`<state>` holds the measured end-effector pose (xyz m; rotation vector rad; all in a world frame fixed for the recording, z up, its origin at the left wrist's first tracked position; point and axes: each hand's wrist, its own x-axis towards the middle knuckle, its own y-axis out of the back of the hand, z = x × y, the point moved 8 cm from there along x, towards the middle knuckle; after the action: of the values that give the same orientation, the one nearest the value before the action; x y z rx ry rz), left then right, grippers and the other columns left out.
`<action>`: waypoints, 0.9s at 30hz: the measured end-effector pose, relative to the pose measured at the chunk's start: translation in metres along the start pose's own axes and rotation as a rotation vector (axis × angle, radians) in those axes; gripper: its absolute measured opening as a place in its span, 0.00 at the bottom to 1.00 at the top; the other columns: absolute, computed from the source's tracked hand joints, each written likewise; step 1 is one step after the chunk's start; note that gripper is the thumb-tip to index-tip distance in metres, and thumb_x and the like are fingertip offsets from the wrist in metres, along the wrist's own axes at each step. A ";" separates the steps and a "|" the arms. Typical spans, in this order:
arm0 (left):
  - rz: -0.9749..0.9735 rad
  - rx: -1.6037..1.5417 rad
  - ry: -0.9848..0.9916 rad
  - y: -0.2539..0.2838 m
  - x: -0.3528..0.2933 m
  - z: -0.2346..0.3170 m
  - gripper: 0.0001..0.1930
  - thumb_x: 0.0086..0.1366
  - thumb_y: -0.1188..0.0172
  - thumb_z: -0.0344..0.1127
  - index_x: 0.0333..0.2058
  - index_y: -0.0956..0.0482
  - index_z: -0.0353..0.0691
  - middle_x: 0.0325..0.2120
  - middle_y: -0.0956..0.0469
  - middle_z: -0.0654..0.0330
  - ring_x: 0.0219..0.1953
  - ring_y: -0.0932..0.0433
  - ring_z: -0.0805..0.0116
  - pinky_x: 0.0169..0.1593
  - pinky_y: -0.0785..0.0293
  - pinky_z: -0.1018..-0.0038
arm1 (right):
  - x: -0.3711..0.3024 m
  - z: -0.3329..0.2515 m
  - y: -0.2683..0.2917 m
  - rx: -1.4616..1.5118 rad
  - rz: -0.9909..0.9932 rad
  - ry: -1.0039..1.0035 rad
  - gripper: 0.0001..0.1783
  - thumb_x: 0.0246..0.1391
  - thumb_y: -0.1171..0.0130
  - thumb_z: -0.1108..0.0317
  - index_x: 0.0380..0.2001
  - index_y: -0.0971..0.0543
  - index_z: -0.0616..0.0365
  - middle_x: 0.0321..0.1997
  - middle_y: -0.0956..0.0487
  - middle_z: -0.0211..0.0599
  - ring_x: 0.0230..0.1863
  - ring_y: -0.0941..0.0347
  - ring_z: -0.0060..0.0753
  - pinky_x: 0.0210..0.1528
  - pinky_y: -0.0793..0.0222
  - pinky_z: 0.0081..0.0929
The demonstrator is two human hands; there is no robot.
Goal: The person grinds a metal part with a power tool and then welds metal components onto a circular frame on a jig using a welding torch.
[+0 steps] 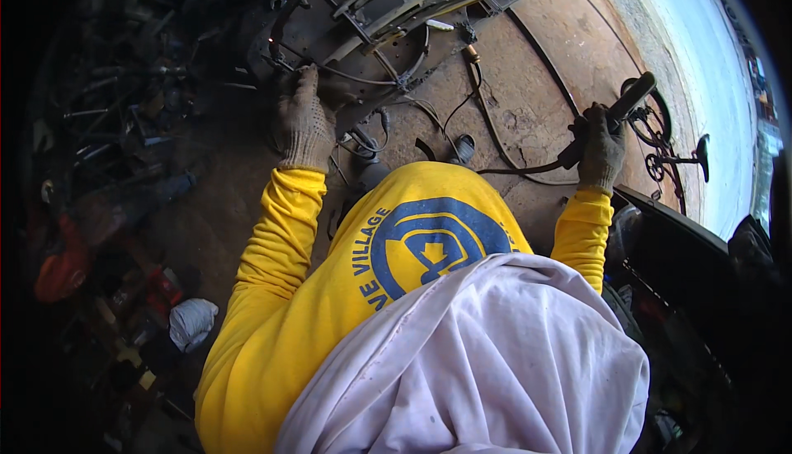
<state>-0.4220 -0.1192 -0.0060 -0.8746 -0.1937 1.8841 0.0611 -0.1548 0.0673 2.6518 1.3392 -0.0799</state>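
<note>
My left hand (307,128), in a knitted work glove, is at the near edge of a dark metal frame of curved bars (388,25). One finger stretches up to a thin curved rod; the other fingers look curled, and what they hold is lost in shadow. A tiny orange glow shows on the frame just above this hand. Out to the right, my right hand (601,144), also gloved, is closed round a black tool handle (634,97). A thick dark cable (520,171) runs left from beneath this hand. The tool's working end cannot be made out.
A copper-coloured cable end (471,54) stands beside the frame, its cable looping over the brown floor (528,82). Dark metal parts clutter the left, with a white bundle (192,323) lower down. A bicycle (660,144) is at the right, above a dark box edge (685,231).
</note>
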 end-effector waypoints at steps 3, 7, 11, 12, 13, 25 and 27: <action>0.177 0.471 -0.386 0.014 -0.028 0.009 0.10 0.69 0.45 0.37 0.44 0.24 0.39 0.38 0.20 0.55 0.25 0.21 0.67 0.30 0.20 0.70 | 0.040 0.018 0.017 0.145 -0.076 -0.086 0.15 0.59 0.38 0.60 0.42 0.25 0.60 0.33 0.23 0.34 0.27 0.25 0.26 0.31 0.21 0.28; 0.019 1.374 -1.072 -0.051 -0.107 -0.011 0.11 0.67 0.44 0.39 0.45 0.25 0.41 0.37 0.19 0.56 0.31 0.19 0.57 0.33 0.21 0.67 | 0.082 0.019 0.022 0.054 -0.149 -0.173 0.21 0.58 0.37 0.54 0.44 0.26 0.61 0.35 0.24 0.36 0.28 0.26 0.26 0.32 0.23 0.27; -0.227 1.768 -0.828 -0.116 -0.116 -0.069 0.19 0.64 0.42 0.42 0.51 0.28 0.43 0.51 0.26 0.51 0.39 0.19 0.53 0.34 0.20 0.61 | 0.116 0.000 0.007 0.045 -0.250 -0.124 0.24 0.57 0.37 0.53 0.44 0.27 0.63 0.35 0.23 0.38 0.27 0.26 0.26 0.32 0.23 0.26; -0.221 1.958 -0.651 -0.131 -0.114 -0.078 0.20 0.64 0.42 0.43 0.53 0.27 0.44 0.56 0.31 0.50 0.40 0.19 0.52 0.32 0.20 0.60 | 0.126 -0.003 -0.001 0.063 -0.290 -0.091 0.25 0.58 0.37 0.53 0.44 0.27 0.65 0.35 0.22 0.39 0.26 0.25 0.27 0.32 0.23 0.26; -0.207 1.956 -0.647 -0.147 -0.112 -0.078 0.20 0.64 0.42 0.43 0.53 0.27 0.44 0.56 0.31 0.50 0.40 0.19 0.52 0.32 0.20 0.60 | 0.131 -0.006 -0.009 0.061 -0.303 -0.090 0.25 0.58 0.37 0.53 0.44 0.27 0.65 0.35 0.22 0.39 0.26 0.25 0.27 0.32 0.23 0.26; -0.429 1.712 -0.559 -0.182 -0.102 -0.081 0.15 0.61 0.42 0.49 0.41 0.24 0.46 0.30 0.20 0.53 0.33 0.19 0.54 0.32 0.23 0.58 | 0.133 -0.063 -0.085 0.066 -0.425 -0.031 0.18 0.59 0.38 0.58 0.40 0.24 0.63 0.32 0.22 0.34 0.26 0.26 0.23 0.29 0.26 0.23; -0.383 1.634 -0.550 -0.174 -0.098 -0.065 0.14 0.62 0.42 0.48 0.37 0.22 0.44 0.31 0.20 0.51 0.32 0.19 0.53 0.34 0.23 0.59 | 0.136 -0.096 -0.100 -0.115 -0.405 0.143 0.17 0.58 0.37 0.60 0.40 0.23 0.64 0.31 0.23 0.34 0.26 0.25 0.24 0.30 0.25 0.22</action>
<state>-0.2306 -0.1343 0.0793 0.7409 0.7270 1.2420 0.0595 0.0280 0.1321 2.2927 1.8489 0.1345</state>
